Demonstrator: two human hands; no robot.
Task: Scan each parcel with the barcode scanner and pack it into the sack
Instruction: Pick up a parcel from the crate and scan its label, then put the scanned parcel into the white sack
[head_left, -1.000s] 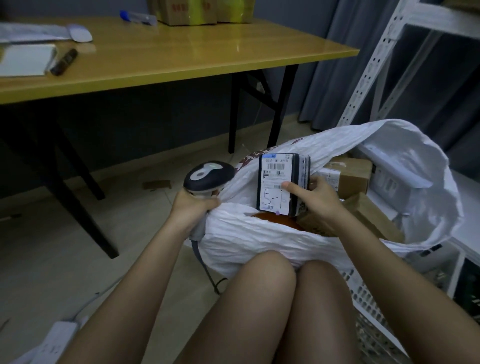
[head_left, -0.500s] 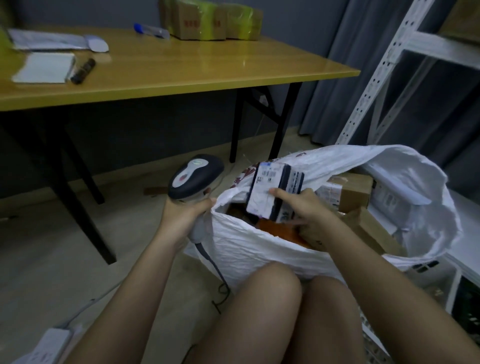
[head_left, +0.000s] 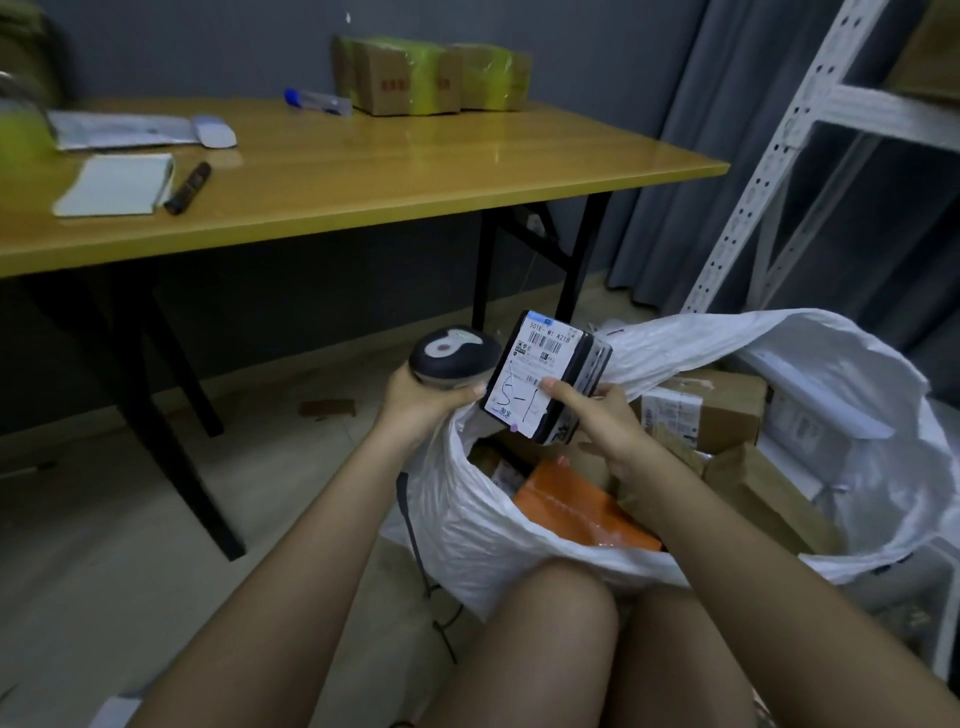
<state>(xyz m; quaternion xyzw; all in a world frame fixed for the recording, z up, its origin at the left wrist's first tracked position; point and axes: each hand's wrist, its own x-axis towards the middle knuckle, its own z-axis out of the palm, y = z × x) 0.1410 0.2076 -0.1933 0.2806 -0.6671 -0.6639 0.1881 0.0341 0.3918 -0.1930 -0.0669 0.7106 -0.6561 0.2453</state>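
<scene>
While one black parcel (head_left: 545, 382) sits gripped in the right hand (head_left: 605, 421) above the one white sack (head_left: 519, 535), the left hand (head_left: 421, 402) grasps one scanner (head_left: 452, 356) just beside it.

White sack (head_left: 524, 540); black parcel (head_left: 550, 384), white label; orange packet (head_left: 576, 506); yellow table (head_left: 363, 182).

One scanner (head_left: 453, 357), one sack (head_left: 483, 525) (white)
</scene>
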